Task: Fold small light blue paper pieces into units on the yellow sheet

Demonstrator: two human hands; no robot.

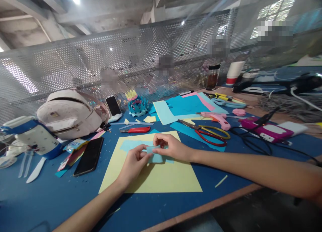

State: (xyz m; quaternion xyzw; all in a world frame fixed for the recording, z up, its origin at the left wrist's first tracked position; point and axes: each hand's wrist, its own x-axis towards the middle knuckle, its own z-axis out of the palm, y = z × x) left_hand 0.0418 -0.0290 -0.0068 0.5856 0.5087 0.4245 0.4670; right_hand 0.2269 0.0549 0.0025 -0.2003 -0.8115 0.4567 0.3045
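Between my two hands is a small light blue paper piece (156,157), held above a yellow sheet (161,178). My left hand (137,159) pinches its left side between thumb and fingers. The fingers of my right hand (169,145) are curled, with the thumb on the upper right part of the piece. More light blue paper (128,145) lies flat on the yellow sheet behind my hands. A red cutter (138,129) rests just beyond the sheet, and scissors (206,133) with red and yellow handles lie to its right.
Phone (89,156), white bag (67,112) and blue-white container (37,138) stand or lie left. Behind are a blue paper crown-like piece (138,106) and coloured sheets (188,104). A pink glue gun (218,119), black cables and a magenta power strip (270,130) are right.
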